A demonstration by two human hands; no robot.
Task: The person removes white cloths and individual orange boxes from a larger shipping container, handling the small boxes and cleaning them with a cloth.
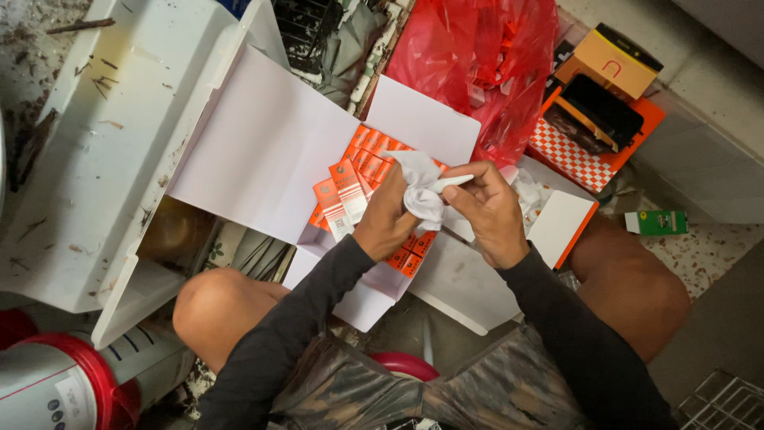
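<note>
My left hand [387, 221] grips a crumpled white cloth [420, 189] and wraps it around one end of a small white stick-shaped object [455, 183]. My right hand [487, 209] pinches that object's other end. Both hands hover over an open white cardboard box [270, 151] packed with several small orange-and-white cartons [350, 191], two of which stick up at the left side of the row.
A red plastic bag [485, 56] lies beyond the box. An orange checkered box [593, 127] with a black device sits at right, a small green carton [656, 222] on the floor. A white bin [103, 151] stands left, a red-and-white appliance [56, 382] near my left knee.
</note>
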